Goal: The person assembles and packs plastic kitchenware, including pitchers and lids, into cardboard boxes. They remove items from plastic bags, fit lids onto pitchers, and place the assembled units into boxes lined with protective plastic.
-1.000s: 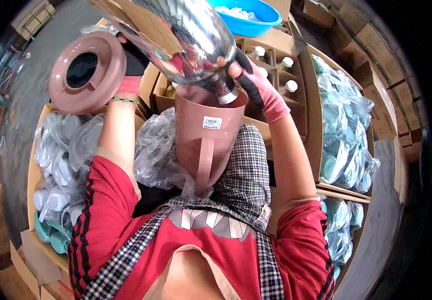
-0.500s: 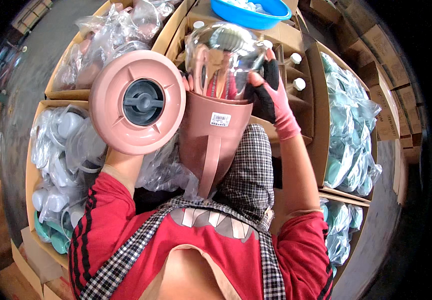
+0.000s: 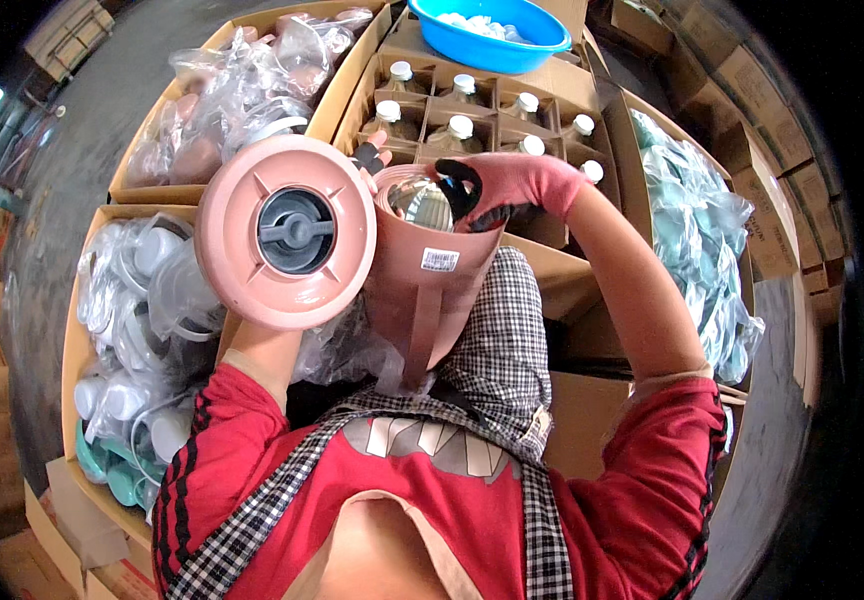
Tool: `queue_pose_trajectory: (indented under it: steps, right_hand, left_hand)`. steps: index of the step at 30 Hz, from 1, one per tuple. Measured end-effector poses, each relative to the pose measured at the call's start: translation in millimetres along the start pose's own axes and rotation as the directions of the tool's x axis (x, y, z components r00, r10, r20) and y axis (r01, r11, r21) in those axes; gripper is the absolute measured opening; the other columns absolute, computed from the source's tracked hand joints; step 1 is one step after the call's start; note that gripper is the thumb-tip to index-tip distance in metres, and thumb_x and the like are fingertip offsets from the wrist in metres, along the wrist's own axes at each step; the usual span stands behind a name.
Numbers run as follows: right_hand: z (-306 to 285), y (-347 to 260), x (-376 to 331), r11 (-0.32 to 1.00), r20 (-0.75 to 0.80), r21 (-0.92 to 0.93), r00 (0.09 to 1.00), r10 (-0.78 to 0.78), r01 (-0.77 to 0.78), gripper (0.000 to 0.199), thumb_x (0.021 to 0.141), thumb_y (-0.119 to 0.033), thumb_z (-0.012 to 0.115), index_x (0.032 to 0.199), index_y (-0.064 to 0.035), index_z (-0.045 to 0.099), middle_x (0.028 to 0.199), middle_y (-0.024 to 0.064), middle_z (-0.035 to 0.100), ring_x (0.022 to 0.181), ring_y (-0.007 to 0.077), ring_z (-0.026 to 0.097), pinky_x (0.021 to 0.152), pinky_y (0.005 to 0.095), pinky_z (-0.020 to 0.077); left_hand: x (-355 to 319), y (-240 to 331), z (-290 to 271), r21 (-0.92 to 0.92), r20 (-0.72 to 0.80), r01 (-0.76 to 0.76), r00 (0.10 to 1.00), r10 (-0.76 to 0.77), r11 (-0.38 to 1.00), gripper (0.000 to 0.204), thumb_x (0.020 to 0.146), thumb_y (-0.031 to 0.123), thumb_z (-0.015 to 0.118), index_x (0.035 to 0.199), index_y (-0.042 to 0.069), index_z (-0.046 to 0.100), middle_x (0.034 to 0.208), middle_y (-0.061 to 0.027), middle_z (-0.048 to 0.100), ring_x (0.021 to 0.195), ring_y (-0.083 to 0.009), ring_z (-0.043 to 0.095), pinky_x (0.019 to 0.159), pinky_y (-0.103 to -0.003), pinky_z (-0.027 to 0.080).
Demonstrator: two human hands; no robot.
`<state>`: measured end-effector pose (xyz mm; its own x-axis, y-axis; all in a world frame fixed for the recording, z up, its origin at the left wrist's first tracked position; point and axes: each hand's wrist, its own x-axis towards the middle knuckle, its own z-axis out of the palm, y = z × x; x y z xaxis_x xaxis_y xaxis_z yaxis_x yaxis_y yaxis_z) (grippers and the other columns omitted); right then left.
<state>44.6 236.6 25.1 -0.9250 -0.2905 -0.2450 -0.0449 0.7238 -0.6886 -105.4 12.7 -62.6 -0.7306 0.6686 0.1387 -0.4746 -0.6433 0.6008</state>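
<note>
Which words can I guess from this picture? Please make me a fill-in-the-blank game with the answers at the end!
1. The gloved hand with fingers inside the mouth of the pink jug is the person's ____ hand.
2. The round pink piece is on the person's ____ side of the jug.
3. The bottle caps are all ____.
4. The plastic tub at the top is ____.

Missing words: right; left; white; blue.

The person is wearing a red cloth shirt (image 3: 302, 490) with beige trim and black-striped sleeves. Black-and-white checked fabric straps (image 3: 547, 520) are crossing it. A pink-and-black fabric glove (image 3: 537, 182) is covering the right hand (image 3: 492, 185).
</note>
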Motion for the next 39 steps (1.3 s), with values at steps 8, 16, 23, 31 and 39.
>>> queue_pose_trajectory:
  steps: [8,16,23,31,39]
  right_hand:
    - [53.4,-34.9,4.8,0.891,-0.197,-0.353,0.954,0.227,-0.285,0.069,0.062,-0.050,0.061,0.098,0.0075,0.049,0.090,0.0253,0.055,0.088,0.0334,0.054,0.074,0.0355,0.0441]
    - [9.5,-1.5,-24.8,0.459,-0.635,0.755,0.698,0.331,0.468,0.058,0.075,-0.055,0.045,0.103,-0.0058,0.053,0.080,0.0037,0.054,0.076,0.0133,0.052,0.069,0.0258,0.0418]
    - [26.3,31.4,6.6,0.605,-0.805,0.532,0.576,0.143,0.593,0.059,0.081,-0.052,0.036,0.105,-0.0005,0.051,0.096,0.0072,0.055,0.077,0.0132,0.052,0.073,0.0249,0.0409]
    - [77.9,48.2,4.3,0.703,-0.805,0.514,0.560,0.196,0.492,0.048,0.083,-0.039,0.041,0.107,0.0017,0.048,0.104,0.0101,0.052,0.099,0.0165,0.044,0.089,0.0275,0.0298]
    - [99.4,28.8,-11.2,0.875,-0.868,0.351,0.465,0.172,0.333,0.035,0.082,-0.024,0.046,0.104,0.0023,0.048,0.109,0.0111,0.047,0.100,0.0174,0.044,0.086,0.0267,0.0330]
  left_hand:
    - [-18.2,2.6,-1.2,-0.057,-0.012,0.027,1.000,-0.027,0.998,0.028,0.077,0.011,0.046,0.104,0.002,0.045,0.103,-0.0092,0.049,0.095,-0.0185,0.046,0.085,-0.030,0.036]
    - [-4.9,22.6,76.0,0.607,-0.002,-0.427,0.843,0.538,0.671,0.031,0.077,0.005,0.045,0.107,0.001,0.043,0.105,-0.0113,0.050,0.097,-0.0189,0.047,0.087,-0.029,0.036]
    - [9.2,13.2,67.8,0.680,0.602,-0.463,0.795,-0.072,0.569,0.082,0.068,0.028,0.065,0.129,0.002,0.017,0.131,-0.0099,0.023,0.119,-0.0194,0.025,0.098,-0.032,0.020]
    - [-18.0,-26.7,26.0,0.827,0.418,-0.317,0.899,-0.132,0.464,0.085,0.066,0.042,0.065,0.126,-0.001,0.022,0.127,-0.0138,0.030,0.118,-0.0228,0.028,0.098,-0.033,0.020]
    - [0.1,-12.3,24.4,0.662,0.417,0.028,0.817,-0.399,0.749,0.077,0.069,0.033,0.065,0.125,-0.001,0.024,0.126,-0.0086,0.032,0.118,-0.0190,0.027,0.098,-0.031,0.020]
